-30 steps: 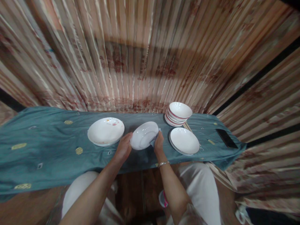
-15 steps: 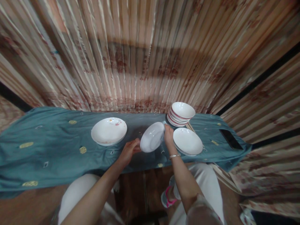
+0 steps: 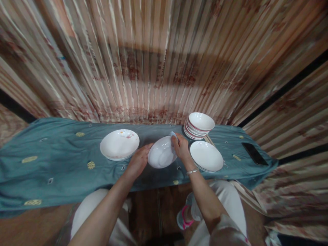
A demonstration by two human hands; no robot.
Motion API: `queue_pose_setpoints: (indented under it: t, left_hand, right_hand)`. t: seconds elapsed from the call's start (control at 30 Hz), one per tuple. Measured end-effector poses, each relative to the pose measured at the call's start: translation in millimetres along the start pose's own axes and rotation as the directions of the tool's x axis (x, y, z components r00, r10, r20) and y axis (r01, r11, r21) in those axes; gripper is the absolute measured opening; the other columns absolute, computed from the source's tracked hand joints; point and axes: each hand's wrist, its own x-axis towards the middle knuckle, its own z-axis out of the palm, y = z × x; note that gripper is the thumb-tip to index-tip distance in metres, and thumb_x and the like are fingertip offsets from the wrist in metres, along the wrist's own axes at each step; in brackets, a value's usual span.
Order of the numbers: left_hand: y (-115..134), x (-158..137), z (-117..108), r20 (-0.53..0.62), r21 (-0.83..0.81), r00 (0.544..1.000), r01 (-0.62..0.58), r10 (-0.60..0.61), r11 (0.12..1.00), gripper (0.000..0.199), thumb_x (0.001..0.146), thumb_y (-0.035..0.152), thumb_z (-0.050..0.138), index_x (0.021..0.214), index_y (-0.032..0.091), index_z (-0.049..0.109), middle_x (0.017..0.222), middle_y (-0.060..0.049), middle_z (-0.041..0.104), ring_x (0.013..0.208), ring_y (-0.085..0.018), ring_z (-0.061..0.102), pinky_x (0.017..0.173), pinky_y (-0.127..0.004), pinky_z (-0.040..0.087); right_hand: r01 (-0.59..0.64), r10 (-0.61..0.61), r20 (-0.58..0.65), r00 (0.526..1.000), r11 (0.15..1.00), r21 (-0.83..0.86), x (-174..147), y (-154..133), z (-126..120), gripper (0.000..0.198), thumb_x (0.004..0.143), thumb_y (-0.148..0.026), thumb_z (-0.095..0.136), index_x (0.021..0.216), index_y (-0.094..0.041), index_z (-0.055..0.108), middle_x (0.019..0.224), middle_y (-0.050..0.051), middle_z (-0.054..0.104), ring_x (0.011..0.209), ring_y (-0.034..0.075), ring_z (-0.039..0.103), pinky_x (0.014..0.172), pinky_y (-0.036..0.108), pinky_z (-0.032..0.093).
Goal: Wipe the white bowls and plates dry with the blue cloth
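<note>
A white plate (image 3: 161,154) is held tilted above the middle of the cloth-covered table, its underside with the round foot ring facing me. My left hand (image 3: 141,159) grips the plate's left edge. At the opposite rim, my right hand (image 3: 181,147) pinches a small pale blue cloth (image 3: 173,135) against the plate. To the left lies a stack of white plates (image 3: 119,145) with a floral print on the top one. White plates (image 3: 206,156) are stacked just right of my right hand, and red-rimmed white bowls (image 3: 200,123) are piled behind them.
A teal tablecloth (image 3: 64,164) with yellow motifs covers the narrow table. A black phone (image 3: 254,153) lies near its right end. Patterned curtains (image 3: 153,68) hang close behind the table, and dark poles (image 3: 284,87) stand at the sides.
The plate has moved slightly left and turned so that more of its underside shows. My right hand has shifted left along the rim with the cloth, which shows more now.
</note>
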Motion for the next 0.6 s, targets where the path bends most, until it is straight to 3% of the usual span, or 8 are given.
queue_pose_setpoints:
  t: [0.2,0.4,0.6]
  left_hand:
    - [-8,4,2,-0.016,-0.018,1.000,-0.013,0.013,1.000,0.025,0.069,0.041,0.077,0.081,0.019,0.078,0.093,-0.009,0.077,0.108,-0.032,0.066,0.096,-0.041,0.050]
    - [-15,2,3,-0.067,-0.125,0.997,-0.046,0.038,0.991,0.021,0.069,0.038,0.078,0.076,0.019,0.075,0.088,-0.009,0.076,0.109,-0.030,0.065,0.095,-0.038,0.050]
    - [-21,7,-4,-0.127,-0.173,0.991,-0.054,0.032,0.983,0.017,0.070,0.031,0.076,0.079,0.017,0.071,0.088,-0.007,0.075,0.110,-0.026,0.064,0.098,-0.035,0.048]
  right_hand:
    - [0.160,-0.159,0.015,0.987,0.982,-0.102,-1,-18,2,0.037,0.100,-0.033,0.037,0.110,-0.017,0.068,0.105,0.012,0.073,0.097,0.024,0.063,0.090,0.038,0.048]
    - [0.342,-0.344,0.043,0.938,0.898,-0.278,-14,-49,21,0.039,0.100,-0.027,0.041,0.129,-0.012,0.061,0.132,0.016,0.064,0.120,0.027,0.055,0.106,0.045,0.040]
    - [0.396,-0.385,0.106,0.917,0.839,-0.373,-35,-64,50,0.040,0.098,-0.024,0.046,0.137,-0.017,0.055,0.143,0.012,0.058,0.137,0.027,0.043,0.117,0.049,0.026]
